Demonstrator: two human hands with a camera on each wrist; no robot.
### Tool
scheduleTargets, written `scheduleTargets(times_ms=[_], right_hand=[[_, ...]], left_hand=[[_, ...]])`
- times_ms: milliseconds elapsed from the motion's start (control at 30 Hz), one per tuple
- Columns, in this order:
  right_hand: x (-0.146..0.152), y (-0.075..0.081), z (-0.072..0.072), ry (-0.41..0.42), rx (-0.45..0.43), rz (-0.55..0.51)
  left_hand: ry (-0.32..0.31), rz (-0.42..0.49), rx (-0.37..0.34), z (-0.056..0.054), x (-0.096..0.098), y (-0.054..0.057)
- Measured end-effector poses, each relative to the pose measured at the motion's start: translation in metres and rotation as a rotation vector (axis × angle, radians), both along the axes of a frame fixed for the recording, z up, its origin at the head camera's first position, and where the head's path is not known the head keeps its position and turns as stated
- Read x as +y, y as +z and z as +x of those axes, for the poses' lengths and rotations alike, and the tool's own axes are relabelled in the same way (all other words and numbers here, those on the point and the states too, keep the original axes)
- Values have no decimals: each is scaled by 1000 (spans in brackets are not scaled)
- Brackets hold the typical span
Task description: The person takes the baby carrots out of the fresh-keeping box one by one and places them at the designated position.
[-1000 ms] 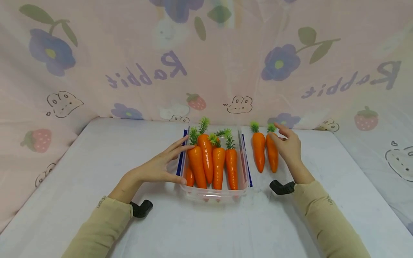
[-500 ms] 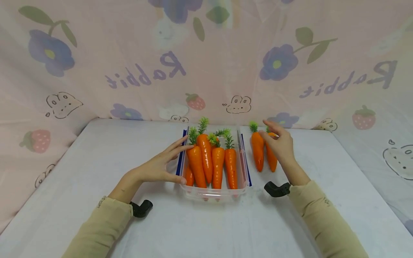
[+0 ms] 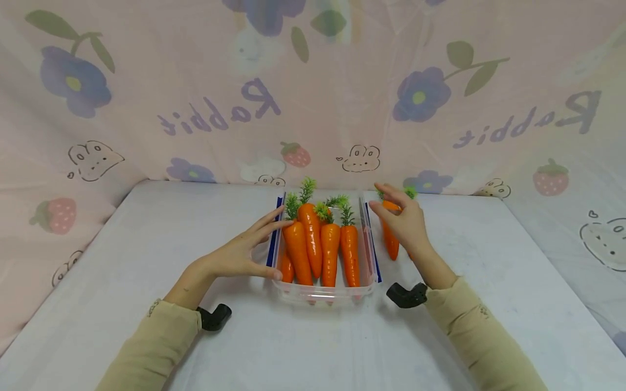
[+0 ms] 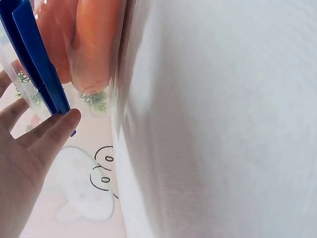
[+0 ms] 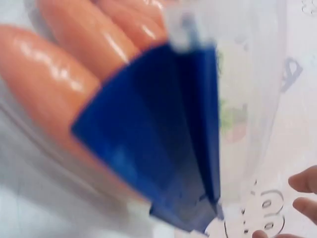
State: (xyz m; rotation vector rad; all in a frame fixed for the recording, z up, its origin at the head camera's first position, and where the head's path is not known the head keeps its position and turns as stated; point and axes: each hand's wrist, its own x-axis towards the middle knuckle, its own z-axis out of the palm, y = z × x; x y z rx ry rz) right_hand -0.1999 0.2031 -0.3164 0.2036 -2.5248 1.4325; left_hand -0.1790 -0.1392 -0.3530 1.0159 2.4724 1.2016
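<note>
A clear plastic container point(image 3: 323, 292) with blue side latches holds several orange carrots point(image 3: 330, 252) with feathery green tops. My left hand point(image 3: 237, 254) spans the container's left side, thumb at the near corner and fingers at the rim. In the left wrist view its extended fingertips point(image 4: 72, 119) meet the end of the left blue latch point(image 4: 39, 64). My right hand point(image 3: 405, 221) hovers just right of the container, fingers spread and holding nothing. It partly covers two carrots point(image 3: 393, 248) lying beside the container. In the right wrist view the right blue latch point(image 5: 143, 119) hangs angled outward.
The container stands on a white table point(image 3: 313, 347). Behind it hangs a pink cloth point(image 3: 323, 108) printed with flowers, strawberries and rabbits. A black wrist mount point(image 3: 215, 316) sits at the left cuff, another black mount point(image 3: 407, 295) at the right.
My right hand has moved left, from over the right-hand loose carrot toward the container's right side, passing above the two loose carrots. My left hand and the container have stayed put.
</note>
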Motion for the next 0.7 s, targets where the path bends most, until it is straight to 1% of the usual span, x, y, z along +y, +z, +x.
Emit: scheduleTargets(times_ms=[167, 333, 467, 567, 700], right_hand=[[-11, 3, 5, 47, -24, -14], [-22, 7, 11, 69, -31, 14], [-27, 10, 14, 92, -36, 14], [-31, 11, 16, 121, -45, -4], [-37, 11, 19, 164, -77, 0]], left_hand=[[4, -1, -2, 0, 0, -1], [5, 2, -2, 1, 0, -1], [6, 0, -3, 1, -1, -1], [6, -1, -4, 1, -1, -1], [3, 6, -4, 0, 0, -1]])
